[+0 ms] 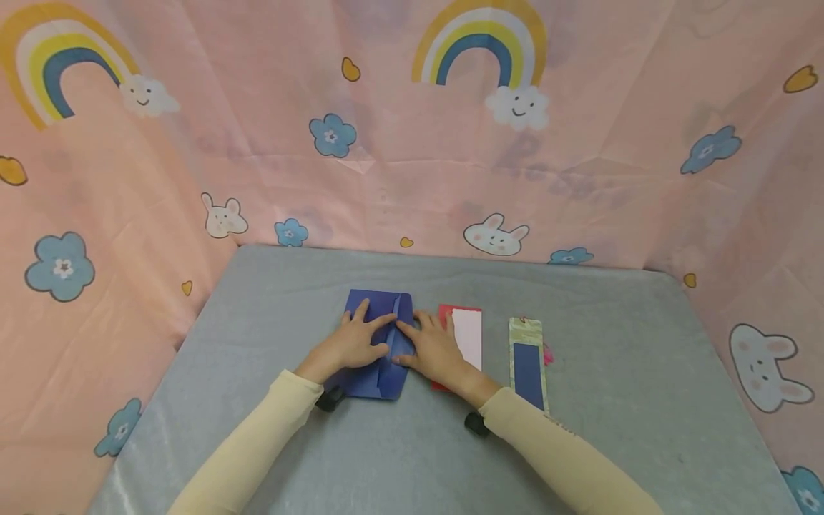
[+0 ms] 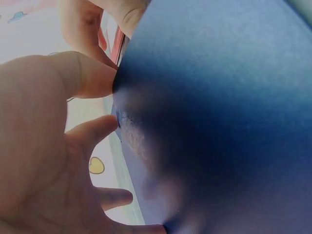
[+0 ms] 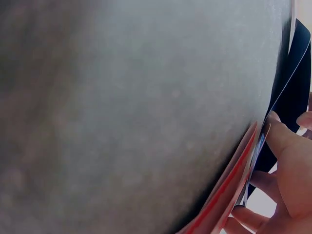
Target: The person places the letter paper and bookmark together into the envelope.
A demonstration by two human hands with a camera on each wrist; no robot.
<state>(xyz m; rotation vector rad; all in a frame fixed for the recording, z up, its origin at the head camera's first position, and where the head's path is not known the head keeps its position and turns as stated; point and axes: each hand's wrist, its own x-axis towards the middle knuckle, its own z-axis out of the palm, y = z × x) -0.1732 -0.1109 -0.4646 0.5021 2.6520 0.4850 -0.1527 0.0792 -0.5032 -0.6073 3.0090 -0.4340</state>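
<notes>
Apparently at the stage of pressing and smoothing a blue envelope [image 1: 367, 380] along the fold near its right edge. To do it well, spread the load: steady the body with the left hand [image 1: 352, 342] and work the narrow flap [image 1: 403, 311] lightly with the right hand [image 1: 439, 352], from one end of the crease to the other. Best to press with soft fingertips rather than nails, and to go gently at the flap's corners, likely the first places to buckle. Better also to carry the right hand a little high, given the red folder [image 1: 444, 312] partly beneath it and probably easy to drag askew.

As for fingers: left ones spread and loose over the envelope, tips reaching toward the crease; right ones stretched out, thumb and forefinger at the flap; nothing clasped by either. Impossible to tell the pressure. Envelope lying flat on the grey cloth [image 1: 386, 458], just left of the red folder.

Now, by count: one blue envelope; one red folder with one pale panel [image 1: 470, 332]; one green strip [image 1: 527, 329] with one dark-blue panel [image 1: 528, 372], plus one pink tassel [image 1: 548, 355] beside it; two hands; two cream sleeves [image 1: 247, 443]; two rainbows [image 1: 484, 37] and three rabbit heads [image 1: 222, 218] on the pink curtain [image 1: 399, 172].
</notes>
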